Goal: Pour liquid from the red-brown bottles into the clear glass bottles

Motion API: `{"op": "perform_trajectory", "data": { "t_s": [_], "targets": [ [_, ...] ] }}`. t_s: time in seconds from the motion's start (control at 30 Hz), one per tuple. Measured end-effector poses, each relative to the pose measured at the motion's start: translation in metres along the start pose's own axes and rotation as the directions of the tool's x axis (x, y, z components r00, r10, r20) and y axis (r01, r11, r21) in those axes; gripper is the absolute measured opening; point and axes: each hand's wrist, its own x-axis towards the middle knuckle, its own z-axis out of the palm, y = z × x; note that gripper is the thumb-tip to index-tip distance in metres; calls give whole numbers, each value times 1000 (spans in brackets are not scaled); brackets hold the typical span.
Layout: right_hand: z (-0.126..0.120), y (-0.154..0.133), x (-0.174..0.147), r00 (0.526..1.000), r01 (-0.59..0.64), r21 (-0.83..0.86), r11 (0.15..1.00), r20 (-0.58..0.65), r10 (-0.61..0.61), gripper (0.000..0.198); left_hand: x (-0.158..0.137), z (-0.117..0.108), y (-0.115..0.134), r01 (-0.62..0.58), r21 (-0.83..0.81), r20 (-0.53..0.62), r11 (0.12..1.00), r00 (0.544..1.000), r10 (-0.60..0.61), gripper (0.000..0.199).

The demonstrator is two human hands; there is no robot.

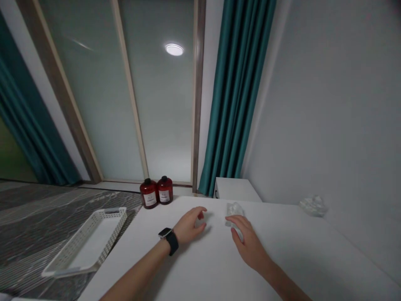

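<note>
Over the middle of the white table (200, 267) is my left hand (189, 225), with a dark watch (169, 239) on its wrist. Its fingers are curled but apart, and nothing is between them. To the right, my right hand (246, 240) reaches over a small clear plastic packet (234, 208) on the tabletop. The fingers and thumb are spread at the packet's near edge, partly covering it. Whether they touch it I cannot tell, and what is inside the packet is too blurred to make out.
Two dark red bottles (157, 193) with white labels stand at the table's far left corner. Crumpled clear plastic (313, 206) lies at the back right by the wall. A white perforated basket (108, 242) sits lower, left of the table. Behind are a white cabinet (237, 189) and a teal curtain (230, 125).
</note>
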Motion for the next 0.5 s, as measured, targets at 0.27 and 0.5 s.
{"op": "perform_trajectory", "data": {
  "t_s": [0.27,0.5],
  "targets": [
    [-11,48,-33,980,-125,18,992,-154,126,41,45,57,9,61,-219,-5,974,998,-64,79],
    [1,55,-38,979,-136,53,989,-143,143,48,63,91,9,9,-226,-49,974,999,-21,92]
  ]
}}
